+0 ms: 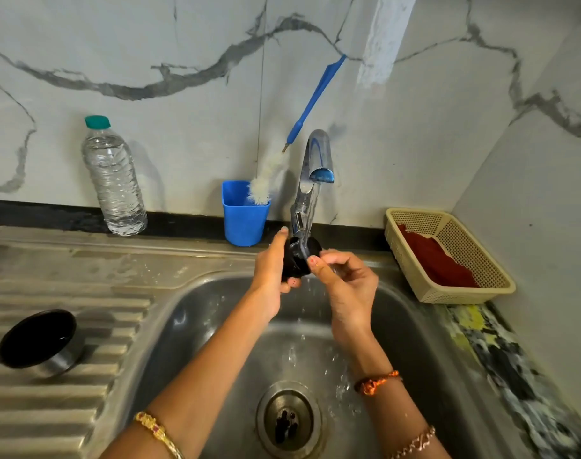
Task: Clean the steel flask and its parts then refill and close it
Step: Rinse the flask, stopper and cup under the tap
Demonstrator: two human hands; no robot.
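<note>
black flask stopper (297,260), round, wet and glossy, under tap (312,180) stream above sink (189,313). left hand (272,276) wrapped round its left side; right hand (345,283) pinching right edge, thumb on top. steel flask cup (39,342) lying mouth up on drainboard, well apart.

Wall (183,61): white marble pattern, grey veins. Sink (216,326): bare steel grey. Stopper (297,260): black. Cup (244,217) and brush handle (315,101): blue; bristles white. Bottle (115,177): clear, green cap. Basket (448,293): cream lattice, holding red cloth (435,263). Lid (37,342): steel, black inside.
</note>
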